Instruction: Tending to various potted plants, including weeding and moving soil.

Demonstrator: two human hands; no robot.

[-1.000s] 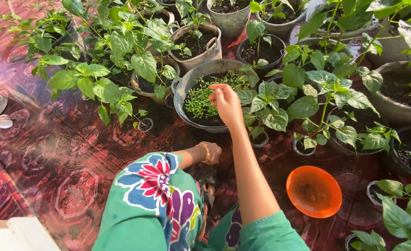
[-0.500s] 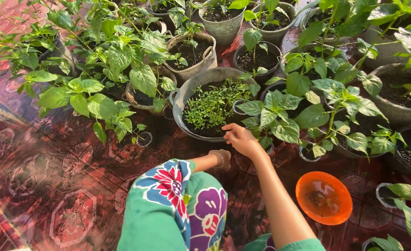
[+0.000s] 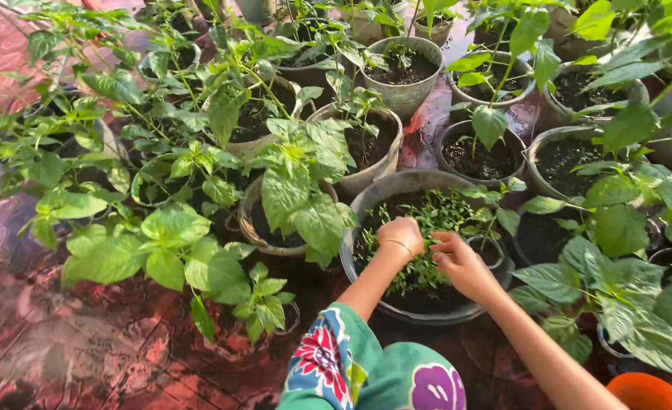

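Orange bowl (image 3: 647, 392): near right corner. Seedling pot (image 3: 366, 216): mid-ground; left hand (image 3: 399, 237) and right hand (image 3: 461, 266) inside among seedlings (image 3: 435, 216), fingers together, apparently pinching stems. Likely step: thinning; gentle upward pull needed. Potted leafy plants (image 3: 290, 182): behind.

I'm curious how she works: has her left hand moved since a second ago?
Yes. The left hand rose from beside her knee into the seedling pot, joining the right hand.

A wet, reddish patterned floor (image 3: 85, 349) shines in warm sunlight. Leafy potted plants (image 3: 199, 190) in grey pots (image 3: 408, 83) crowd it.
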